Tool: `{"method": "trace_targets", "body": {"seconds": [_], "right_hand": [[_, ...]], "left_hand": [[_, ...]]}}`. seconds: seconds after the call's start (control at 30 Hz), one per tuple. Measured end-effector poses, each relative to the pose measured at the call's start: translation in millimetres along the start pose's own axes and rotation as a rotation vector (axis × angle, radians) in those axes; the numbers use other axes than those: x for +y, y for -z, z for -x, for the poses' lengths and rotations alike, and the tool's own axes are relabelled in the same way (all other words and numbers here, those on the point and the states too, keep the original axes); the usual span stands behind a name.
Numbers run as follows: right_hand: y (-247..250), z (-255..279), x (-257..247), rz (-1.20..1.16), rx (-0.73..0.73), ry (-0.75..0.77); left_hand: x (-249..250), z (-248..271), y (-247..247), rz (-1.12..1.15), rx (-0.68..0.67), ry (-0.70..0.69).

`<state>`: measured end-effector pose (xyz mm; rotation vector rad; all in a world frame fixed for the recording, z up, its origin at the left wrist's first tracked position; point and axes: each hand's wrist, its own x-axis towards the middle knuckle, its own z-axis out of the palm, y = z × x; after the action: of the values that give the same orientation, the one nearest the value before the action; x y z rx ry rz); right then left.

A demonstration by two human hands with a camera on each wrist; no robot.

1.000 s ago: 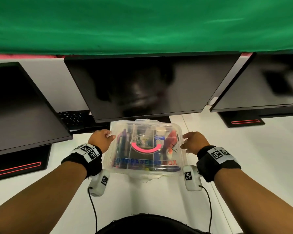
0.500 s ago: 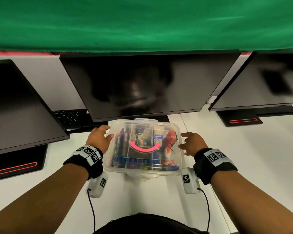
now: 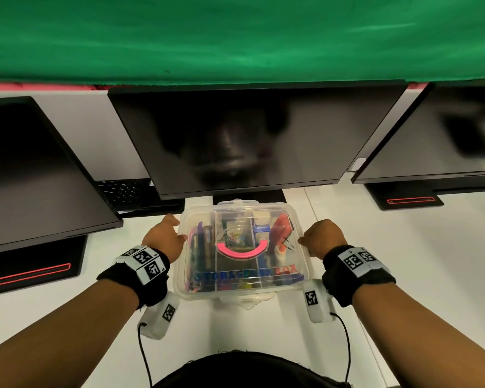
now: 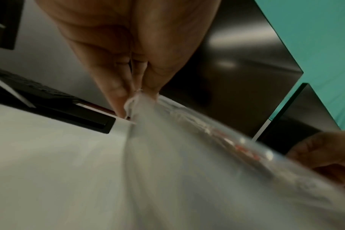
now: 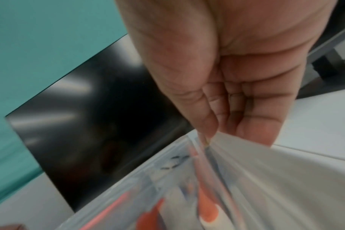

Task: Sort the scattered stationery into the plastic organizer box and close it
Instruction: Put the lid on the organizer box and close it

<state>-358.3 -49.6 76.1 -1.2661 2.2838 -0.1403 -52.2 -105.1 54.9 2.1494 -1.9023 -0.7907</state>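
since the earlier frames both hands have closed in on the organizer box (image 3: pixel 242 249), which looks slightly nearer the person; left hand (image 3: pixel 163 237) grips the box's left rim, thumb above and fingers (image 4: pixel 116 93) under the lip in the left wrist view; right hand (image 3: pixel 321 236) grips the right rim, thumb and curled fingers (image 5: pixel 252 127) pinching the edge in the right wrist view; the box lies on the white surface (image 3: pixel 403 275), midway along its far edge, just before the base of the middle monitor (image 3: pixel 249 135), lid down; whether it rests or is lifted cannot be told.

risk, as judged: the front latch (image 3: pixel 247 299) and rear latch (image 3: pixel 237 203) cannot be read as snapped or loose; if loose, lifting by the side rims could let the lid spring open and spill the sorted contents; the smooth rim offers a shallow hold and could slip from a light pinch; pushing farther back would strike the monitor base.

materials and shapes: clear, glossy, thin-walled plastic, rectangular with rounded corners and internal dividers; a curved pink handle (image 3: pixel 240 252) lies on the lid; pens (image 3: pixel 200 247) and a red-orange item (image 3: pixel 280 233) show through; the surface is matt white.
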Motion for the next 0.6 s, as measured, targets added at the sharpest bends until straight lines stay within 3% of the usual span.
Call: {"method": "trace_targets", "body": {"seconds": [0.13, 0.2, 0.27, 0.33, 0.4, 0.47, 0.6], "right_hand": [[5, 2, -4, 0.054, -0.054, 0.061], [6, 6, -12, 0.157, -0.019, 0.099], [6, 8, -26, 0.219, 0.031, 0.172], [6, 10, -45, 0.208, 0.04, 0.296], [3, 7, -65, 0.248, -0.018, 0.467], [0, 0, -83, 0.397, -0.114, 0.595], [-6, -16, -103, 0.491, -0.253, 0.58]], "left_hand": [[-8, 12, 4, 0.023, -0.055, 0.03], [-7, 20, 6, -0.084, -0.055, -0.033], [1, 29, 7, -0.23, 0.016, -0.229], [11, 43, 5, -0.282, 0.049, -0.508], [17, 59, -2, -0.371, -0.037, -0.788], [17, 73, -15, -0.481, -0.143, -0.954], [15, 84, -33, -0.559, -0.275, -0.887]]}}
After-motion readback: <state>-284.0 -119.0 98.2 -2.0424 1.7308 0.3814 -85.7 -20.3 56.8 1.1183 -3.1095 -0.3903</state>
